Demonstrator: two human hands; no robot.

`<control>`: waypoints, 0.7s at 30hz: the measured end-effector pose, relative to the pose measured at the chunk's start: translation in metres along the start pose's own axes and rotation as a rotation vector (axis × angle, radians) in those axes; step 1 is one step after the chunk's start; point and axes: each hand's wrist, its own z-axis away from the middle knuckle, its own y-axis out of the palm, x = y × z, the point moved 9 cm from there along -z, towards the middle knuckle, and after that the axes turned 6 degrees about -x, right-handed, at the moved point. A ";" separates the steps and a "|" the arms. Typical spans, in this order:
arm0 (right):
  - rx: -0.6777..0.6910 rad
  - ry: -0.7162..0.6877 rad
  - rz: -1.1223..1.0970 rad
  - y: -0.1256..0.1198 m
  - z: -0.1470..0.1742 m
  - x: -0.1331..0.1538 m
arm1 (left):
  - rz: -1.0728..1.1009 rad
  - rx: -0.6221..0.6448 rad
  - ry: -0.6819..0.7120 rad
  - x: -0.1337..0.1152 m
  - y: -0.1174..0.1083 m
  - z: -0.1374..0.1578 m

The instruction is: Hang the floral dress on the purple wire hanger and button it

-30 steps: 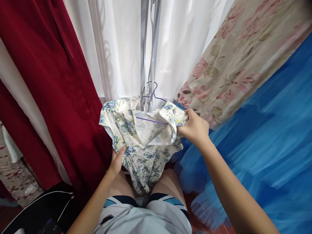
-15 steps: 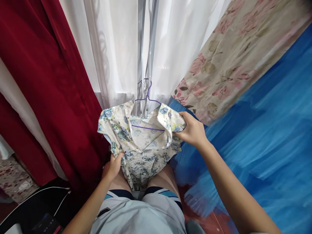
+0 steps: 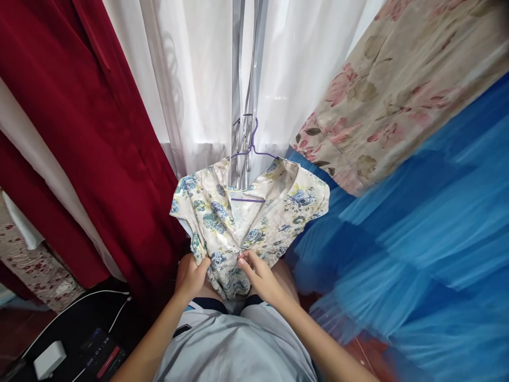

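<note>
A cream blouse (image 3: pixel 274 228) with blue and green flowers hangs on a purple hanger (image 3: pixel 253 140) in front of me, over my thighs. Both of its shoulders lie over the hanger, and the V-shaped neckline faces up. My left hand (image 3: pixel 194 275) is closed on the blouse's left side, thumb on top of the cloth. At the bottom point of the neckline, my right hand (image 3: pixel 256 270) pinches the fabric between thumb and forefinger. The hanger's hook is up by hanging grey straps (image 3: pixel 244 69).
Red cloth (image 3: pixel 99 132) and white curtains (image 3: pixel 199 79) hang at left and behind. To the right are a floral curtain (image 3: pixel 382 101) and layered blue tulle (image 3: pixel 417 254). At lower left, a black surface holds a white charger (image 3: pixel 50 359), a cable and a phone (image 3: pixel 105 355) with a lit display.
My right hand has let go of the right shoulder and moved down to the neckline's point. That shoulder, folded before, now lies spread out. My left hand keeps its hold.
</note>
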 end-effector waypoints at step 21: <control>-0.064 0.123 -0.251 -0.010 -0.010 -0.009 | 0.000 0.157 0.081 -0.048 0.029 0.026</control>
